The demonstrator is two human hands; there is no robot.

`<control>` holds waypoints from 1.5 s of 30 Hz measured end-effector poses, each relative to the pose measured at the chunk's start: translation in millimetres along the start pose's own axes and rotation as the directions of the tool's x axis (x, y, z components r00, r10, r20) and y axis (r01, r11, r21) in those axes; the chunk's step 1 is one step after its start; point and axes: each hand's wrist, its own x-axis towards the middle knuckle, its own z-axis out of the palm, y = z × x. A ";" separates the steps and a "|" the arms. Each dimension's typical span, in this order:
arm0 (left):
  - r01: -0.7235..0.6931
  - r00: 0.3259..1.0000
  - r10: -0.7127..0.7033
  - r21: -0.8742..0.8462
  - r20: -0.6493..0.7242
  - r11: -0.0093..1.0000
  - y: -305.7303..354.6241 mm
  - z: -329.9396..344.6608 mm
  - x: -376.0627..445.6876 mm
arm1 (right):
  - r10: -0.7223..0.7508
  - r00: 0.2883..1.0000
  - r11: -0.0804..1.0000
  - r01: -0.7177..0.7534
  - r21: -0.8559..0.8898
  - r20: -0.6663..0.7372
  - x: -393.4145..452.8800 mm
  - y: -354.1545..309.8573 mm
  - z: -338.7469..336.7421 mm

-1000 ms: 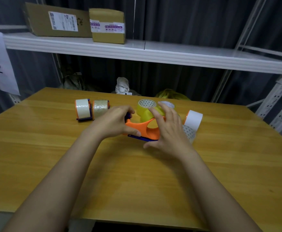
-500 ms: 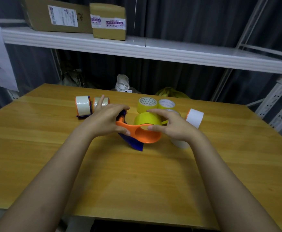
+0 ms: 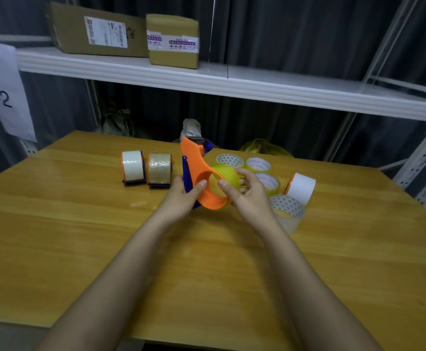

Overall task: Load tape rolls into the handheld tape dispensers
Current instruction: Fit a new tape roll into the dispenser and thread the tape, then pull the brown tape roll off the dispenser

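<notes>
Orange dispenser point(image 3: 201, 173) lifted off table point(image 3: 80, 236), tipped upright since a second ago. Left hand point(image 3: 181, 196) gripped frame; right hand point(image 3: 248, 192) pinched yellow roll point(image 3: 228, 174) inside. Seating underway.

Both forearms are bare to the frame's lower edge, no sleeves showing. The left hand point(image 3: 181, 196) and right hand point(image 3: 248, 198) wear no gloves, rings or watch.
</notes>
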 end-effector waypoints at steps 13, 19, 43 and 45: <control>0.068 0.994 -0.070 -0.025 -0.085 0.997 6.5 -4.1 21.4 | 0.085 0.965 0.985 -0.119 0.126 0.246 10.1 -13.7 23.1; 0.058 0.998 -0.053 0.136 -0.041 0.989 14.3 -19.5 38.2 | 0.145 0.974 0.901 -0.203 0.383 0.173 38.5 -15.5 45.6; -0.113 0.903 0.377 0.730 -0.208 0.674 -13.3 -70.5 72.3 | 0.224 0.969 0.934 -0.244 -0.260 -0.102 100.7 11.4 117.9; -0.114 0.905 0.373 0.730 -0.203 0.673 -13.0 -69.5 72.2 | 0.222 0.971 0.942 -0.237 -0.236 -0.089 102.5 11.1 118.3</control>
